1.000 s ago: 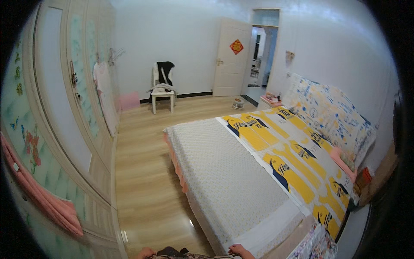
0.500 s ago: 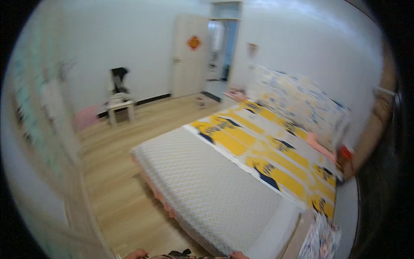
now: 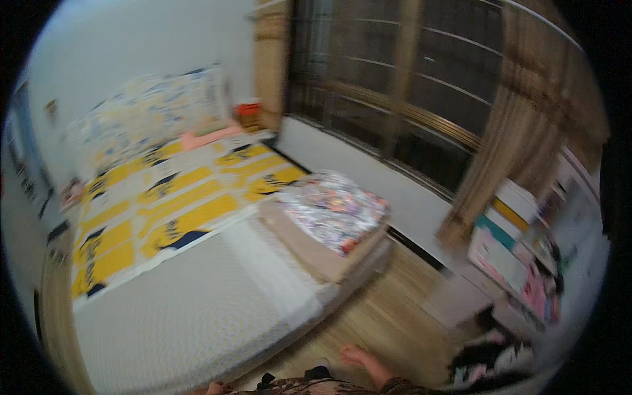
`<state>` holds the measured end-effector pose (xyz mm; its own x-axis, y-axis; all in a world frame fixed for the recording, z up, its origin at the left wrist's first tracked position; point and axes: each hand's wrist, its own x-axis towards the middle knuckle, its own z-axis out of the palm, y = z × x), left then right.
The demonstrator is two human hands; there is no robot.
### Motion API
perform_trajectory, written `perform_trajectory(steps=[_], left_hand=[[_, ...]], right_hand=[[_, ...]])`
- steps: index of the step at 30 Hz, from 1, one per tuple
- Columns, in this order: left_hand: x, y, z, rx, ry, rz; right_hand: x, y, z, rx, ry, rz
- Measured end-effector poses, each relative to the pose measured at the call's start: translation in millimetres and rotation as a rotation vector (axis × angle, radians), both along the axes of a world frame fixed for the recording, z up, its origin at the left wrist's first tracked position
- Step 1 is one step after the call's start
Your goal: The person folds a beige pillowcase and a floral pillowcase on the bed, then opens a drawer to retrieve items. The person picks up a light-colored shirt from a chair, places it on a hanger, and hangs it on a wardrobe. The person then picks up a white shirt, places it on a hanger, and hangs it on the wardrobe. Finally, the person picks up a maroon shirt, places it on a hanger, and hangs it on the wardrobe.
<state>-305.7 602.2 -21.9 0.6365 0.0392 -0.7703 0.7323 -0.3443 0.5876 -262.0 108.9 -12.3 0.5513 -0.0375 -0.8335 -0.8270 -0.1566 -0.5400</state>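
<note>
My right hand [image 3: 356, 356] hangs low over the wooden floor, just off the foot of the bed [image 3: 164, 329]. Its fingers look loosely curled in, with nothing seen in them, though motion blurs them. Only a small part of my left hand [image 3: 218, 388] shows at the lower edge, near the bed's corner; its fingers cannot be made out. A patterned garment with dark bows [image 3: 316, 373] covers my front. Folded flowered bedding [image 3: 336, 207] lies on a beige pad [image 3: 306, 243] at the bed's near right side. A yellow and white sheet [image 3: 187, 220] covers the bed's far half.
A pink pillow [image 3: 210, 135] lies by the patterned headboard [image 3: 148, 112]. Behind the bed's right side stands a dark window [image 3: 441, 85] with brown curtains [image 3: 520, 131]. A cluttered desk [image 3: 487, 270] is at the right, with a dark pile [image 3: 487, 355] below it.
My view has swung right: the door and chair have left it, while the window and desk have come in. My right hand now shows more fully, above the floor.
</note>
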Motion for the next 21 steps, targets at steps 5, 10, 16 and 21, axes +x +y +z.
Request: perform_trajectory(steps=[5,10,16,21], left_hand=[[70.6,-68.5,-11.1,0.018,0.022,-0.376],[106.7,-127.8,-16.0,0.052,0.066,-0.621],[129.2,-213.3,-24.3,0.036,0.106,-0.825],[149.1,-280.3,-31.3,0.052,0.123,-0.948]], right_hand=[[-121.2,-37.7,-99.5,0.031,0.120,-0.237],[-284.3,-45.5,-238.7,0.209,0.201,-0.400],[-406.6,-50.1,-268.8,0.269,0.420,-0.625],[-314.3,-95.4,-168.6,0.100,0.296,-0.516]])
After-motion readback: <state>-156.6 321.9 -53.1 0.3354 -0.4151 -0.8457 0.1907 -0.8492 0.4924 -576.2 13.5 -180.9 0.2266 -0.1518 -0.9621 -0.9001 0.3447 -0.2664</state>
